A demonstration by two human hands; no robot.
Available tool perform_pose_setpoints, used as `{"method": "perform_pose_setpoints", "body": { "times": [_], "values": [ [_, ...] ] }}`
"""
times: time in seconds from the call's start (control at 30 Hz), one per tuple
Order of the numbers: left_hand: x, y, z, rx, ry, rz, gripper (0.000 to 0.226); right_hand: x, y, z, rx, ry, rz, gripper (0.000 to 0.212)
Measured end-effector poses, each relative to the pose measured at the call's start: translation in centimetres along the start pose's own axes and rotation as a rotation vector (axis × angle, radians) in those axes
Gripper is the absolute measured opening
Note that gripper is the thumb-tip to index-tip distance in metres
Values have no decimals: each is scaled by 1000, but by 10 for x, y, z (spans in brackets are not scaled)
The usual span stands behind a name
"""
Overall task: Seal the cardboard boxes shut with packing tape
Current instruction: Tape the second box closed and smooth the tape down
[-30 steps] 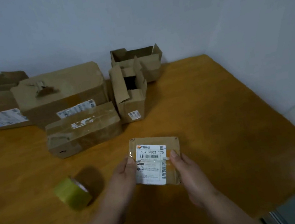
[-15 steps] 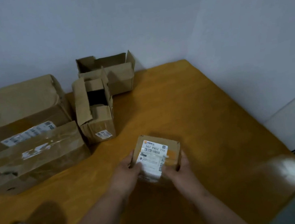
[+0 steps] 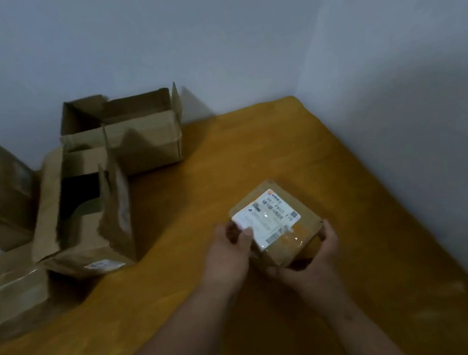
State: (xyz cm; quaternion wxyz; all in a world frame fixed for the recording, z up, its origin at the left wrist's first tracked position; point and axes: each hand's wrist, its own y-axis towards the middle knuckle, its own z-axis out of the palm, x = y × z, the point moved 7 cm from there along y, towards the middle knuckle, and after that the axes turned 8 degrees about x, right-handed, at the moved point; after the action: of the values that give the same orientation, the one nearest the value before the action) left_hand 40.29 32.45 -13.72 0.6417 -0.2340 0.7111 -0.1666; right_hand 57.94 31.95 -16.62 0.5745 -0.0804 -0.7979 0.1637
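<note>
Wooden table (image 3: pixel 253 150) surface is occupied at the far left by two open cardboard boxes (image 3: pixel 131 137). A small labelled box (image 3: pixel 282 230) is gripped near the right edge between left hand (image 3: pixel 229 256) and right hand (image 3: pixel 314 262); its shiny top appears taped.

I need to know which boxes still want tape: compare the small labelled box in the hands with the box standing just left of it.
The small labelled box is closed, with glossy tape across its top; the open box gapes, its flaps up. The small labelled box is held by the left hand and right hand; the open box sits on the table untouched. The open box is clearly larger. Both are brown cardboard with white labels.
</note>
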Motion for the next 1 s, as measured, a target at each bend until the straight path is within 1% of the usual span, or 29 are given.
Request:
{"method": "perform_pose_setpoints", "body": {
  "times": [0.03, 0.1, 0.17, 0.23, 0.3, 0.43, 0.47, 0.53, 0.57, 0.63, 0.67, 0.73, 0.8, 0.9, 1.0],
  "values": [
    [-16, 13, 19, 70, 5, 28, 30, 5, 18, -15, -59, 9, -23, 143],
    [-45, 40, 58, 220, 29, 57, 46, 15, 57, -47, -179, 42, -49, 141],
    [-72, 69, 88, 299, 63, 67, 61, 27, 99, -73, -244, 81, -45, 130],
    [-93, 99, 108, 318, 63, 73, 68, 39, 139, -91, -270, 66, -39, 125],
    [-109, 129, 121, 320, 56, 78, 73, 47, 176, -106, -306, 23, -31, 126],
    [-132, 184, 134, 327, -29, 63, 82, 65, 234, -112, -272, 35, 73, 120],
    [-137, 193, 134, 324, -56, 63, 83, 69, 244, -112, -261, 46, 86, 121],
    [-146, 200, 124, 282, -64, 79, 79, 71, 260, -110, -242, 47, 84, 124],
    [-148, 197, 119, 259, -48, 90, 74, 70, 263, -110, -247, 46, 80, 123],
    [-143, 187, 104, 215, 40, 100, 69, 68, 259, -106, -262, 38, 75, 115],
    [-137, 179, 96, 205, 81, 95, 67, 69, 252, -100, -268, 22, 73, 107],
    [-121, 159, 79, 196, 146, 88, 64, 71, 229, -79, -246, -38, 64, 84],
    [-102, 133, 58, 183, 191, 79, 57, 74, 201, -43, -162, -90, 35, 63],
    [-69, 88, 20, 194, 213, 65, 39, 78, 149, 25, 53, -62, -6, 37],
    [-39, 35, -32, 199, 244, 47, 37, 81, 91, 86, 193, -14, 16, 25]
  ]
}}
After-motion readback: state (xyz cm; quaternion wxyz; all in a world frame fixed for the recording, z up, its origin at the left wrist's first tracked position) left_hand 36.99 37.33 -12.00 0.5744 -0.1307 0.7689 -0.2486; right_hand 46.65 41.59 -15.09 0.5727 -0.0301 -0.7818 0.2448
